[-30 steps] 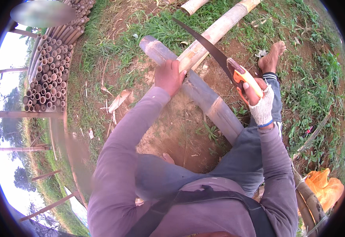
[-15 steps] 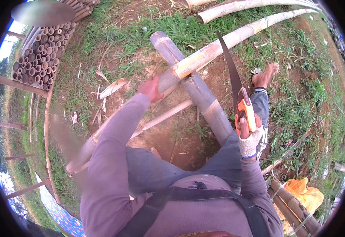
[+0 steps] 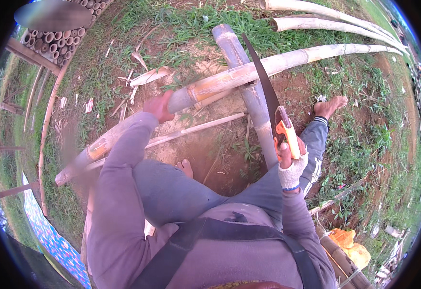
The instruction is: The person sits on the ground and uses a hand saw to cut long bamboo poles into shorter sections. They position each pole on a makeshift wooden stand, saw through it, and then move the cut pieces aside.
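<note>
Swung round since the earlier frame, with the long pale bamboo pole [image 3: 278, 60] now lying more level across the picture and the saw [image 3: 268, 103] standing nearly upright over it instead of slanting. Underneath, bare reddish ground [image 3: 210, 144] ringed with grass, scattered with dry husk scraps [image 3: 148, 77]. Crossing beneath the pale pole, a thick grey-blue bamboo trunk [image 3: 246, 82], running from the top of the view down toward the right knee and propping the pole off the ground. Beside it, a thin pale split stick [image 3: 196, 129] lying flat between pole and legs. Far upper left, a stack of cut bamboo tubes [image 3: 56, 38] with open ends showing; top right, more long poles [image 3: 326, 14] well apart from the work. Lower right, an orange bundle [image 3: 348, 241] near rough logs. Left hand [image 3: 158, 106] pressed on the pole near its orange-stained section, fingers curled over it in a steadying hold. Right hand [image 3: 290, 161], in a pale fingerless glove, wrapped tight round the saw's orange handle [image 3: 287, 137], curved dark blade reaching up to the pole where it crosses the trunk. Bare foot [image 3: 331, 106] stretched out at right, toes of the other [image 3: 185, 167] showing between the knees.
</note>
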A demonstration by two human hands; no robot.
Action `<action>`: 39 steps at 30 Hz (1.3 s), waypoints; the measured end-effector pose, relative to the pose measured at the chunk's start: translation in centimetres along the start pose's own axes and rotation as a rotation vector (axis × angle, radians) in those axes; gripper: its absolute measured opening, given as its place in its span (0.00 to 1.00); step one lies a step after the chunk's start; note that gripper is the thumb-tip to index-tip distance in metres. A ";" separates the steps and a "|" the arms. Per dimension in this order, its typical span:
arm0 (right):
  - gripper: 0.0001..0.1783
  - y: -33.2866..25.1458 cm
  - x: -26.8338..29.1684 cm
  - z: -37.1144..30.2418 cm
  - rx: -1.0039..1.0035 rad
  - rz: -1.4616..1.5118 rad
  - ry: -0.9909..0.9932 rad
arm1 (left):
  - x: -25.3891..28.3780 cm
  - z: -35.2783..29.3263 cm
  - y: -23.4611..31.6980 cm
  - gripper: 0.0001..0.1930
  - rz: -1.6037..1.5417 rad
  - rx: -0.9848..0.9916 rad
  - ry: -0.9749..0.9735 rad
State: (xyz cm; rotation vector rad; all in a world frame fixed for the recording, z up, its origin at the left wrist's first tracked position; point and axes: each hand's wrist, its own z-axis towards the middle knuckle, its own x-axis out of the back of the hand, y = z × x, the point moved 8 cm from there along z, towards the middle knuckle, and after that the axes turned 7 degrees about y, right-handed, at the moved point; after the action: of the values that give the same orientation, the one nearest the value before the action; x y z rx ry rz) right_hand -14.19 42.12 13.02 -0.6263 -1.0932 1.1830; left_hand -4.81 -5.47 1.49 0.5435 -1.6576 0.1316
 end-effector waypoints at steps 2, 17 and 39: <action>0.18 -0.2 -1.4 -0.6 0.041 0.011 -0.016 | -0.1 -0.4 -0.9 0.41 -0.001 0.011 -0.008; 0.21 0.8 -5.5 -2.2 0.053 0.014 -0.147 | 0.1 -0.7 -0.8 0.38 0.033 0.043 0.039; 0.29 -0.1 -5.6 -1.6 0.089 0.088 -0.185 | 0.5 -0.9 -0.7 0.40 -0.050 0.020 0.087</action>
State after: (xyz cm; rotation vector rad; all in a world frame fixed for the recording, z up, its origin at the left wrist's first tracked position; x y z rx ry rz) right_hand -12.68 37.03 10.63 -0.5080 -1.1700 1.3796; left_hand -3.75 -5.94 1.97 0.5862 -1.5585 0.1328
